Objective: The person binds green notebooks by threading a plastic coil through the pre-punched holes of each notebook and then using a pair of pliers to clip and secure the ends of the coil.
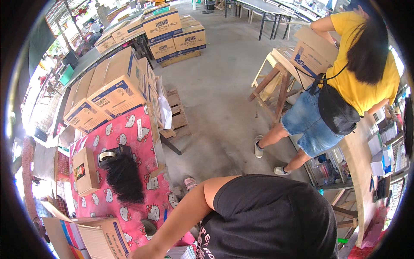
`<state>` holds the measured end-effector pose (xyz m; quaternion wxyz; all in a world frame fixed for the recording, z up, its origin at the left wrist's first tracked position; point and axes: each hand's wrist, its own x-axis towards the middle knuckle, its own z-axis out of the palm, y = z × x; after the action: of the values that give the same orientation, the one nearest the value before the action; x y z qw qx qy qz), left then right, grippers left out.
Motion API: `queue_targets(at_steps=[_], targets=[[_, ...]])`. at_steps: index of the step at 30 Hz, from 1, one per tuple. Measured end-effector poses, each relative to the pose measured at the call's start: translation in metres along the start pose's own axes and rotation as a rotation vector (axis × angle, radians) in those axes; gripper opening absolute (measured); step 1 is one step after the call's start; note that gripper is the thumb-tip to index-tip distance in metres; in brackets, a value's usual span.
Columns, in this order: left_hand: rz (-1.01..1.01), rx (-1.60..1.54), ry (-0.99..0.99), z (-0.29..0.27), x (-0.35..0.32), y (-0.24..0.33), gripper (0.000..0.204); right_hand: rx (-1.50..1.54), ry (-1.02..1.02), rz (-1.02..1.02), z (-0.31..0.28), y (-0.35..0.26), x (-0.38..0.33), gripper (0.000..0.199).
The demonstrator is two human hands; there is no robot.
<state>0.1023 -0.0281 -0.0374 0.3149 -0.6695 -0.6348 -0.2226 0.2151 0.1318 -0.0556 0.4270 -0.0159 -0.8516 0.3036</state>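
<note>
My right arm, in a short black sleeve, reaches down and left across the near end of a table with a pink patterned cover (pixel 99 142). At the lower edge, my right hand (pixel 140 254) is mostly cut off beside an open carton (pixel 105 239); its fingers are hidden. A stack of thin booklets (pixel 181 252) lies under the arm. Near it are a grey tape roll (pixel 148 228) and a blue pen (pixel 165 215). Farther up the cover lie a black tape dispenser (pixel 114 154), a bundle of black bristly strands (pixel 125 181) and a small brown box (pixel 85 172). My left hand is out of view.
Large sealed cartons (pixel 112 86) stand at the table's far end, with more cartons (pixel 172 36) beyond. At right, a person in a yellow shirt (pixel 366 64) leans over an open carton (pixel 312 54) by a wooden trestle (pixel 278 86). A wooden pallet (pixel 177 110) lies on the floor.
</note>
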Motion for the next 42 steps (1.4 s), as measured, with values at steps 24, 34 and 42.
queue_targets(at_steps=[24, 34, 42], targets=[[-0.050, -0.002, -0.103, 0.016, 0.006, -0.004, 0.022, 0.116, -0.235, 0.163, -0.030, 0.003, -0.009, 0.038], [-0.054, -0.021, -0.119, 0.017, 0.007, -0.006, 0.020, 0.113, -0.228, 0.173, -0.030, 0.009, -0.010, 0.037], [-0.048, -0.022, -0.131, 0.021, 0.010, -0.007, 0.019, 0.114, -0.228, 0.187, -0.032, 0.017, -0.011, 0.036]])
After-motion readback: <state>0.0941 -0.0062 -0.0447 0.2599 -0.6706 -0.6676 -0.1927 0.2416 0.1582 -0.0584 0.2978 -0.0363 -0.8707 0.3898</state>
